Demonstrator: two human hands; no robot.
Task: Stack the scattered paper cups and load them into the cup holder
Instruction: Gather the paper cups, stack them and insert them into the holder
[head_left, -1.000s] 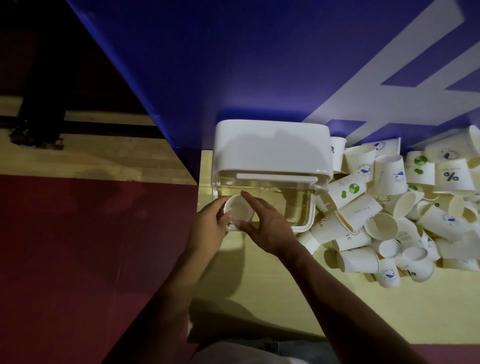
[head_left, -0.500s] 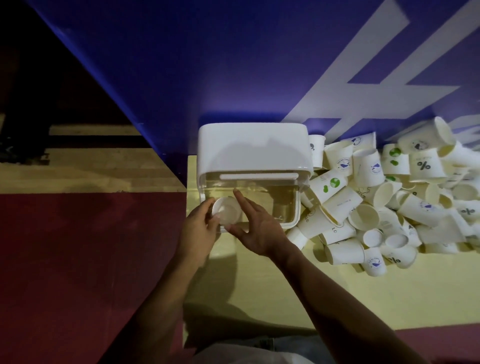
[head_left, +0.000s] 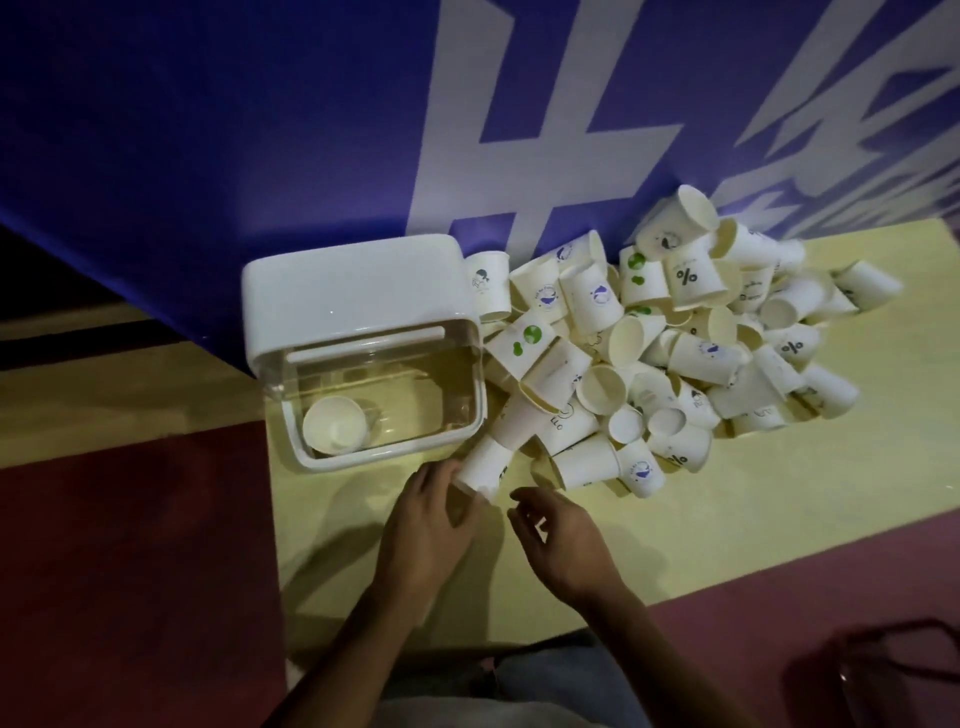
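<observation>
The cup holder (head_left: 353, 283), a clear box with a white lid tipped back, stands at the left end of the yellow surface. One white paper cup (head_left: 332, 428) stands upright in its near left corner. A heap of scattered paper cups (head_left: 675, 338) lies to the right of the box. My left hand (head_left: 428, 519) holds the bottom end of a paper cup (head_left: 485, 462) that lies on its side at the heap's near left edge. A little to the right, my right hand (head_left: 558, 540) hovers with relaxed, spread fingers and holds nothing.
A blue wall (head_left: 234, 130) with large white lettering rises right behind the box and the heap. The yellow surface (head_left: 701, 530) is bare near me on the right. Red floor lies to the left, and a dark object (head_left: 893, 670) sits at the bottom right.
Both hands left the cup standing in the box and moved right and toward me. My left hand now holds a cup at the heap's edge. The view swung right.
</observation>
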